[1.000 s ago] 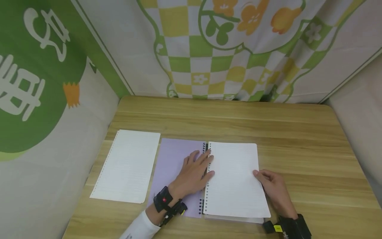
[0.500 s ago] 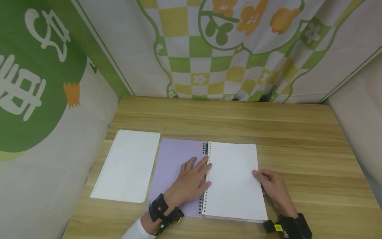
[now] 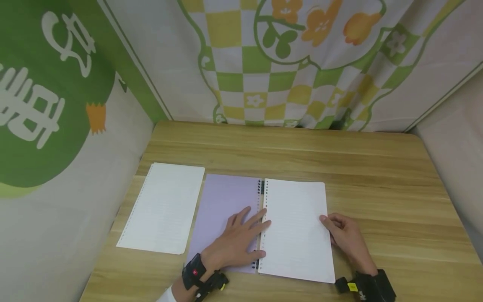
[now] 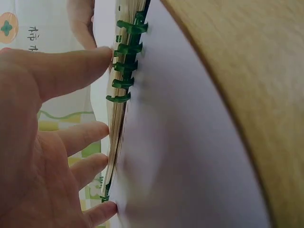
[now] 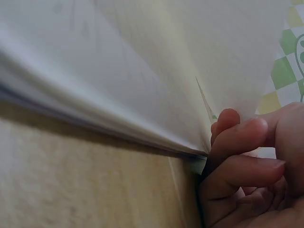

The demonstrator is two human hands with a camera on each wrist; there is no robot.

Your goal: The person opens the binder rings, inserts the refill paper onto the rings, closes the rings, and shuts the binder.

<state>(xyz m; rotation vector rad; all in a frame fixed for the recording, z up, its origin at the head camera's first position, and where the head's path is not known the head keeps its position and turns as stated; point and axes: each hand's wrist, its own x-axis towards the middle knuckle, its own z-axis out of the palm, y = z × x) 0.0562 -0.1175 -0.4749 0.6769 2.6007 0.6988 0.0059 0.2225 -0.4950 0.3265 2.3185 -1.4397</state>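
A loose-leaf notebook lies spread on the table, its purple cover [image 3: 226,195] at the left. White lined paper with a punched left edge [image 3: 294,235] covers the right half. My left hand [image 3: 234,243] has its fingers spread, their tips touching the paper along the holes. In the left wrist view, green binder rings [image 4: 124,66] stand beside the thumb and the page edges. The right hand [image 3: 347,239] pinches the paper's right edge between thumb and fingers. In the right wrist view, a sheet [image 5: 237,52] rises above the pages below, with the fingers [image 5: 237,137] curled at its edge.
A separate punched white sheet or thin stack [image 3: 162,209] lies left of the notebook on the wooden table [image 3: 339,155]. A patterned green and yellow curtain [image 3: 271,84] hangs behind the table's far edge.
The left hand has slid down along the punched edge toward me. The top paper's lower edge has settled over the pages beneath. The right hand keeps its pinch at the same place.
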